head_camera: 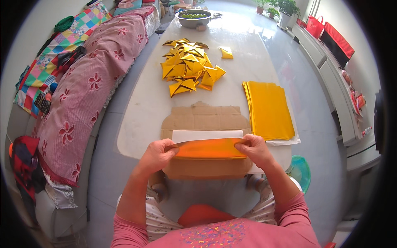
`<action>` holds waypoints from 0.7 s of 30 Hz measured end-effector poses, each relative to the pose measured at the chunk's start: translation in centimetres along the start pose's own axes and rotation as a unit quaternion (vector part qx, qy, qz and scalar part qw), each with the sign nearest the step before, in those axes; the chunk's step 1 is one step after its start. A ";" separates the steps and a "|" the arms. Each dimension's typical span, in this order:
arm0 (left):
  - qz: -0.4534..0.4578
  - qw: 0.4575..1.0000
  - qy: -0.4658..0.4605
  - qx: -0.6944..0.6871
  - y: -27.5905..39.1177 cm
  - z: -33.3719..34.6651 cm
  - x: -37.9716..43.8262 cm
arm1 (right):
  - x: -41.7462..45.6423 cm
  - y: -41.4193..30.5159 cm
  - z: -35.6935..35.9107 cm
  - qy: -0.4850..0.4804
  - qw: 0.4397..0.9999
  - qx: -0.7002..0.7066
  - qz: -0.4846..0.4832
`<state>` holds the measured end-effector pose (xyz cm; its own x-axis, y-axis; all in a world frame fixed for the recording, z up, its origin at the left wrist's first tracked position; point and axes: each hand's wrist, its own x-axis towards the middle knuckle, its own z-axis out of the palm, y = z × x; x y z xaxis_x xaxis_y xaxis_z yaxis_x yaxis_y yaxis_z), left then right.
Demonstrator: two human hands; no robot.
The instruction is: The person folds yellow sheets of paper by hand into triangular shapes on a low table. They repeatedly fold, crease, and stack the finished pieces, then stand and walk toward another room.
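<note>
A sheet of gold foil paper point(207, 149) is stretched between my two hands, bent over along its far edge. My left hand point(159, 153) pinches its left end between thumb and fingers. At the other end, my right hand point(256, 148) grips it the same way. Beneath the sheet lies a flattened cardboard piece point(204, 119), with a white paper strip point(207, 134) showing just beyond the foil. To the right, a stack of gold paper sheets point(269, 111) rests on white paper. Farther off is a heap of folded gold foil pieces point(189, 65).
One folded gold piece point(226, 52) lies apart from the heap on the white table point(142, 102). A metal basin point(193, 20) of green round items stands at the far end. A sofa with a pink cover point(102, 71) runs along the left. A teal plastic stool point(300, 173) is by my right arm.
</note>
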<state>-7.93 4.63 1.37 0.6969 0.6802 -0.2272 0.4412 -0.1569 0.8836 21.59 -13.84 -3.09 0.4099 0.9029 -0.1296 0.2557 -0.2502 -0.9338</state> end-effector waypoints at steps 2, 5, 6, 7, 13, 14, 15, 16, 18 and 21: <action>-0.027 1.000 -0.008 -0.002 -0.6 0.2 0.2 | -0.1 -0.8 0.5 -0.001 0.999 0.031 0.033; -0.069 0.997 -0.035 0.003 -1.2 0.8 0.5 | -0.2 -0.5 1.0 0.006 0.999 0.003 0.053; -0.083 0.995 -0.046 0.008 -1.3 1.0 0.5 | -0.1 -0.3 1.2 0.010 0.998 -0.018 0.054; -0.081 0.996 -0.037 0.002 -1.7 1.3 0.6 | -0.1 -0.3 1.3 0.022 0.998 -0.028 0.053; -0.099 0.995 -0.001 -0.002 -1.6 2.0 0.8 | 0.1 -0.4 1.3 0.066 0.988 -0.138 0.026; -0.097 0.995 0.011 0.007 -1.8 2.2 0.8 | 0.0 -0.1 1.2 0.069 0.986 -0.152 0.017; -0.095 0.995 0.025 0.016 -2.0 2.3 0.8 | 0.1 0.1 1.1 0.072 0.983 -0.166 0.007; -0.093 0.995 0.033 0.024 -1.9 2.3 0.7 | 0.1 0.3 1.0 0.074 0.981 -0.180 -0.003; -0.087 0.994 0.049 0.039 -1.9 2.4 0.5 | 0.2 0.3 1.0 0.070 0.978 -0.195 0.005; -0.062 0.993 0.074 0.066 -2.7 2.5 0.6 | 0.1 -0.6 1.2 0.060 0.980 -0.183 0.040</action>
<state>-7.25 3.68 -2.15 0.5458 0.7967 -0.2595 0.5962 -0.1516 0.7884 20.46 -13.14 -2.92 0.5362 0.8330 -0.1360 0.5075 -0.4470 -0.7367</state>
